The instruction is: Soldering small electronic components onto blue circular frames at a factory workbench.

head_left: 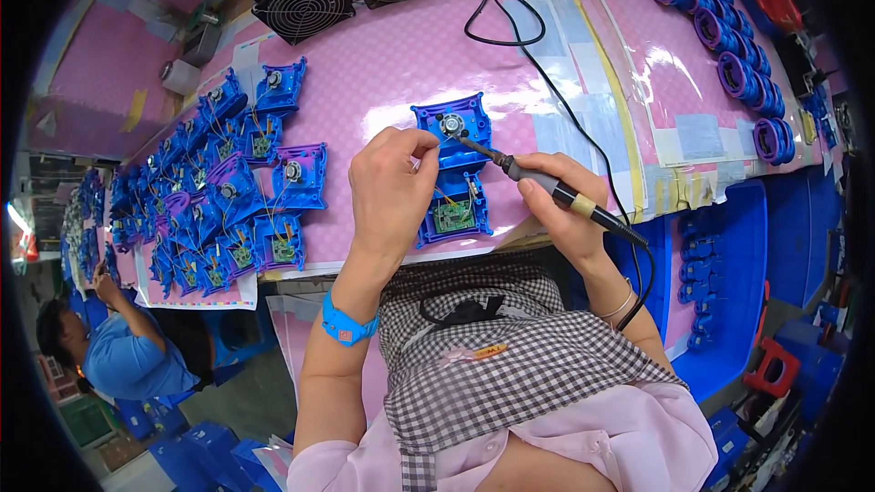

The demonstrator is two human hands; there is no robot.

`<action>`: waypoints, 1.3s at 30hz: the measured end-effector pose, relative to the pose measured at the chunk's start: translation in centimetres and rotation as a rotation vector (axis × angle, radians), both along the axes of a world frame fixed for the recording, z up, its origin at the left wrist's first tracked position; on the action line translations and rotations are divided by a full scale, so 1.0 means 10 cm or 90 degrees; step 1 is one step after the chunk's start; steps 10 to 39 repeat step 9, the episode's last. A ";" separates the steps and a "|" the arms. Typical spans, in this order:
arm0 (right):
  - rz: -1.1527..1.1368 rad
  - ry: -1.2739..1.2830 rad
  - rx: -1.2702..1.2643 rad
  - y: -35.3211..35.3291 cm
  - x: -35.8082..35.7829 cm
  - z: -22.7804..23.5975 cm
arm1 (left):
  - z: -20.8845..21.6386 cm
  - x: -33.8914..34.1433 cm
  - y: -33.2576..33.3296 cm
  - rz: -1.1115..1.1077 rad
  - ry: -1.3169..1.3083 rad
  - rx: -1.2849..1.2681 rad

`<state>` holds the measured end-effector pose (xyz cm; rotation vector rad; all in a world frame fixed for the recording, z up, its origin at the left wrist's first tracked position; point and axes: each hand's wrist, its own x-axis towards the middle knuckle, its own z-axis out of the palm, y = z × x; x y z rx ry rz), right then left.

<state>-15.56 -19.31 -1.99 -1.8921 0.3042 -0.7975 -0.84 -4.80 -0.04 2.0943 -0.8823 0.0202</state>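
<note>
In my right hand (pixel 567 200) is a soldering iron (pixel 547 184), its cord trailing off past my wrist. The iron's tip reaches a small round speaker (pixel 452 125) set in a blue plastic housing (pixel 469 109) in front of me. My left hand (pixel 392 178) is closed in a pinch at the left side of this housing. What its fingertips hold is too small and hidden to make out. Just below lies a second blue housing part (pixel 481 191) with a green circuit board (pixel 453 216) in it, and thin wires run up from the board.
Many similar blue and purple housings (pixel 228 187) crowd the table's left side. Two black fans (pixel 305 2) stand at the back. A black cable (pixel 583 123) crosses the pink tabletop. Rows of blue rings (pixel 743 77) and a blue bin (pixel 734 346) are at right. Another person (pixel 137 360) works far left.
</note>
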 end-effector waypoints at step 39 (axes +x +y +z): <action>-0.022 -0.005 0.118 -0.13 -0.11 0.00 | 0.06 -0.08 0.00 -0.016 -0.029 0.025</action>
